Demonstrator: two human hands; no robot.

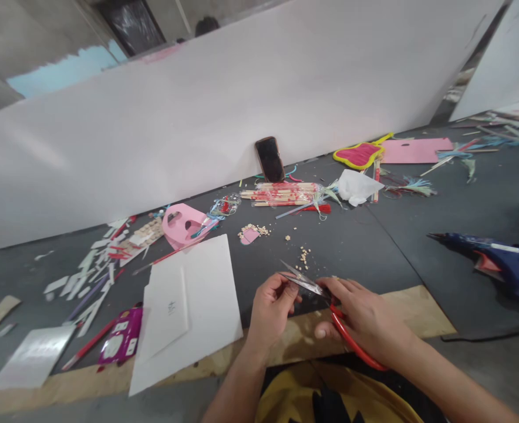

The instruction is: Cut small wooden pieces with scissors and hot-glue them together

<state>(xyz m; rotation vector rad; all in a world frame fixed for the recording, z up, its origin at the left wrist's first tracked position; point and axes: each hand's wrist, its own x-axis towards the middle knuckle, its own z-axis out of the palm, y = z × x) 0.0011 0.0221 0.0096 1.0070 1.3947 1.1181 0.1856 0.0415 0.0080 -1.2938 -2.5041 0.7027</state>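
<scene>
Running slantwise from the right hand toward the left, the red-handled scissors have their long axis pointing leftward and away from the body, pivot beside the right fingertips, blade tips slightly parted just above the left hand. The right grip is around the red handles; the left, nearer the tips, is narrow, thumb and index drawn together at the blades, though I cannot tell whether something tiny sits between them. Just beyond the blades on the dark counter lies a scatter of pale bead-like pieces, too small and crowded to count.

Counted: one pair of scissors, two hands, one pink heart-shaped cutout partly edged with more such pieces, one smartphone leaning on the white panel, one blue hot-glue gun well off to the right, one purple packet to the left, and one clear-wrapped bundle of red-and-cream sticks, overlapping too closely to number
</scene>
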